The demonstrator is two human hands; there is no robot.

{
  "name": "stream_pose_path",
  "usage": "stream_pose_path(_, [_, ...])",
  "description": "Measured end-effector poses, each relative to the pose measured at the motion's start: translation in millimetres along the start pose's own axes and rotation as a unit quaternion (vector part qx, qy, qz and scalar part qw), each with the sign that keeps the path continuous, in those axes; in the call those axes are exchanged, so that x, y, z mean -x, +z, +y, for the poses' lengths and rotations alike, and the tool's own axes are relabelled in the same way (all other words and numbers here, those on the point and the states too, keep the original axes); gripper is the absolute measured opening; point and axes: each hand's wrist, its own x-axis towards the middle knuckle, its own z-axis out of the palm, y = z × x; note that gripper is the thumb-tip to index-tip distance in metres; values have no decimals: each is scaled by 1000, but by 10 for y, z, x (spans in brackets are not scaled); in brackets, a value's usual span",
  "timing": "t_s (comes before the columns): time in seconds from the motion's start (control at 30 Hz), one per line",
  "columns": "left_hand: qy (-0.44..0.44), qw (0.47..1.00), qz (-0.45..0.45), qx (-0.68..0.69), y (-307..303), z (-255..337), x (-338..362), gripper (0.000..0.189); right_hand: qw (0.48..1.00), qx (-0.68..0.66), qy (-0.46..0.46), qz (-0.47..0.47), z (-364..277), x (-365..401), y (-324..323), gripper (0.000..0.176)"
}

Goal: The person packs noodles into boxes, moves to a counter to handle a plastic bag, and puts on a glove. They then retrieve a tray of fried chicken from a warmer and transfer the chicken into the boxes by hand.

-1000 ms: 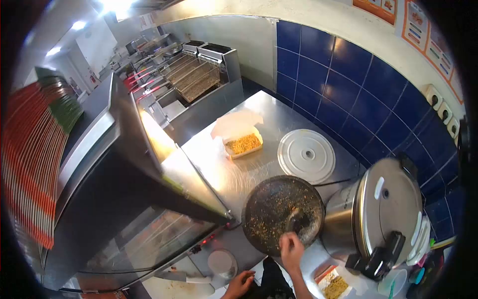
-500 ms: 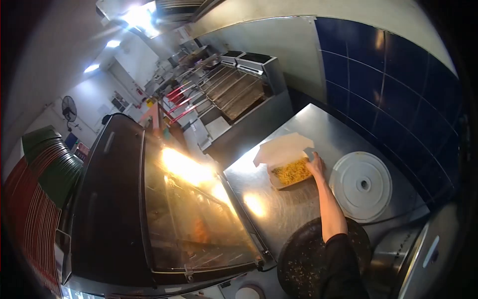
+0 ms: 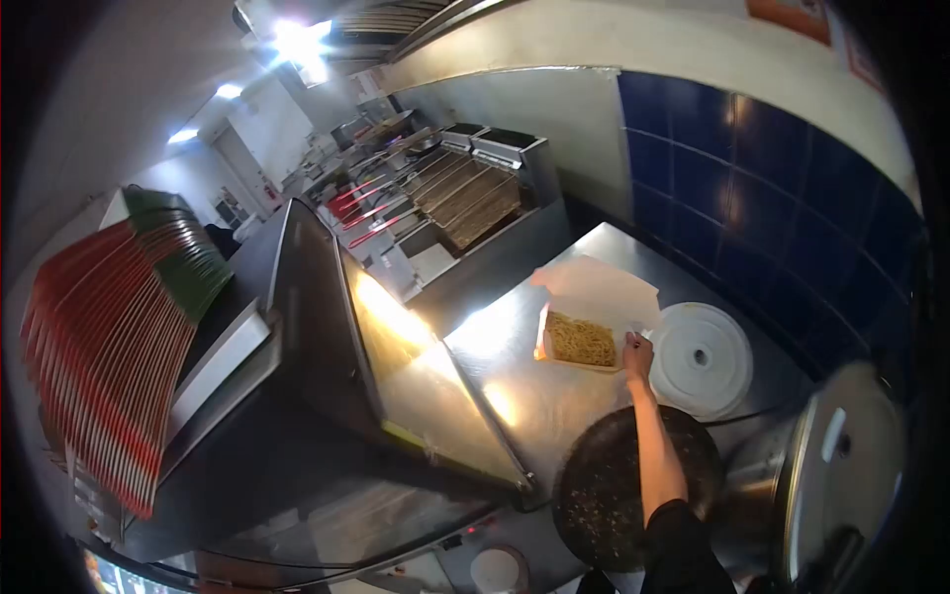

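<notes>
An open takeaway box [image 3: 604, 289] stands on the steel counter with its pale lid flap folded up at the back. Yellow rice [image 3: 582, 342] fills its base. My right hand [image 3: 638, 354] reaches in from below with curled fingers, pinching the box's near right corner. Close beside that hand lies a round white lid [image 3: 701, 361] with a hole at its centre. Beneath my forearm is a dark round pan [image 3: 604, 495] with scattered grains in it. My left hand is out of view.
To the left is a glass-fronted warming cabinet [image 3: 426, 386], lit inside, with stacked red and green boxes [image 3: 109, 346] on it. A large pot with a metal lid [image 3: 841, 465] stands at the lower right. Fryers with red-handled baskets [image 3: 470, 198] are farther back, by the blue tiles [image 3: 732, 178].
My right hand has slid from the box's right side towards its near right corner. The box has turned slightly, with its flap now farther right. My head view has shifted.
</notes>
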Motion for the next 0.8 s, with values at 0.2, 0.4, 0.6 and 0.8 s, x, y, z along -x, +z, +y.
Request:
stream_pose_path(0.2, [188, 975, 10, 117, -372, 1291, -689, 61, 987, -150, 39, -34, -1095, 1560, -1565, 36])
stream_pose_path(0.4, [234, 957, 23, 167, -948, 2250, -36, 67, 982, -164, 64, -68, -984, 3617, -2743, 32])
stream_pose_path(0.6, [261, 961, -93, 9, -630, 1421, 647, 74, 980, -110, 140, -93, -290, 5314, -3346, 35])
stream_pose_path(0.8, [250, 953, -172, 30, -347, 942, 1014, 67, 955, -132, 229, -132, 426, 5968, -3611, 39])
